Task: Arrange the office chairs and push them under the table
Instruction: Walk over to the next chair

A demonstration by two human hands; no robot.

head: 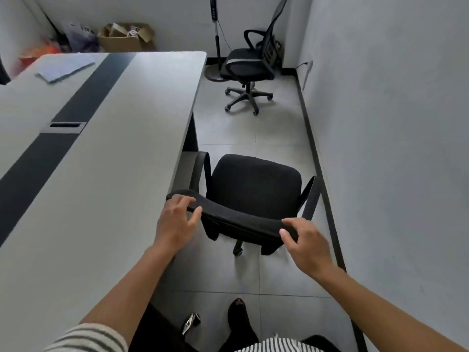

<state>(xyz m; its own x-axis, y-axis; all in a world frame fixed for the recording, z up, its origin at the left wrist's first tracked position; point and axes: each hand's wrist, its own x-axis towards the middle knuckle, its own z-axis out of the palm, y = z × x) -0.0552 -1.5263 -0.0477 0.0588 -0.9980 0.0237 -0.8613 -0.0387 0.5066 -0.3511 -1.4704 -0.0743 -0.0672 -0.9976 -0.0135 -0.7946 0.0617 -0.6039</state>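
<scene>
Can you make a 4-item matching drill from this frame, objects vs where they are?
Column 1
1. near chair
2. far chair
3. cardboard box
4. papers

Column 2
A. on the floor in the corner beyond the table's far end
B. on the tabletop, far left
C. beside the table's long edge, both hands on its backrest top, left hand and right hand
D. out in the open by the far wall, next to a pole stand

Pairs: 1-C, 2-D, 3-A, 4-B
</scene>
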